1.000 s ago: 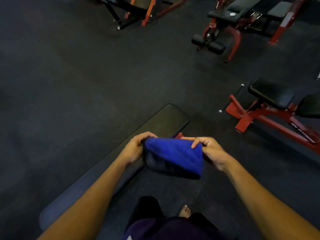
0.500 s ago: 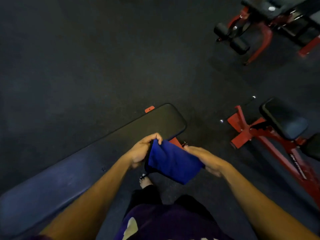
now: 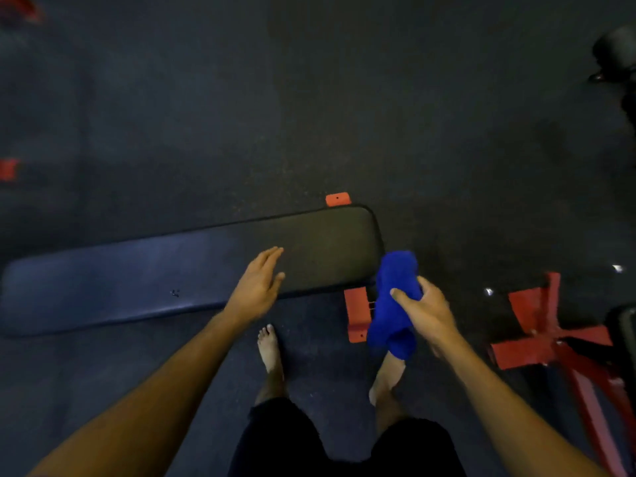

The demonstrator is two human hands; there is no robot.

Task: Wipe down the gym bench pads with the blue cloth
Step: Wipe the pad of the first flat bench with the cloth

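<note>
Just off the bench pad [image 3: 206, 270] end, the right hand [image 3: 425, 313] grips the bunched blue cloth [image 3: 394, 304], ready to wipe; the left hand [image 3: 256, 287] hovers, fingers straight and empty, probably to brace.

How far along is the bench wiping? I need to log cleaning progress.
Barely started. Done: nothing visibly wiped. In hand: the right hand grips the bunched blue cloth just off the end of the long flat black bench pad, while the open left hand is over it. Left: wiping the pad.

Left hand [image 3: 256, 290] released blue cloth [image 3: 392, 304], now open over bench pad [image 3: 192, 270]; right hand [image 3: 425, 313] alone holds it, bunched.
</note>
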